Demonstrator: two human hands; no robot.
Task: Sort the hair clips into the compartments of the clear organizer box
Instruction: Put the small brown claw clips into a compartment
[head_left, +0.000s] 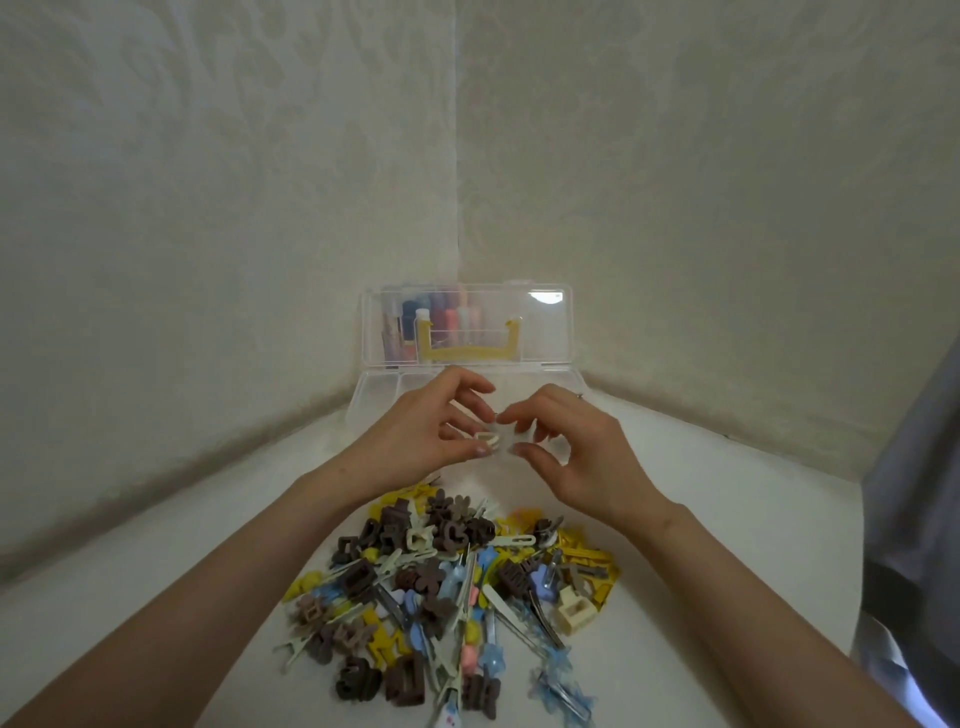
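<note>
**Clip sorting: both hands meet over the pile on one little cream clip**

Two bare forearms come in from the bottom corners of the frame and angle toward the middle. Low centre between them, the pile of hair clips (452, 587) sits on the white tabletop (156, 597), with brown, yellow, blue and cream all jumbled together.

Just above the pile, the left hand (426, 431) and right hand (566, 447) meet fingertip to fingertip, wrists bent inward. The left thumb and forefinger pinch a cream clip (487, 440), and the other left fingers (467, 382) curl loosely above it. The right fingers (524, 410) pinch a pale piece (508, 437) touching that clip. It's too blurry to say if it's part of the same clip.

Behind the hands, tucked into the wall corner, is the clear organizer box (374, 389), with its lid (540, 332) standing upright. Coloured shapes and a yellow U-shaped bit show through the lid.
</note>
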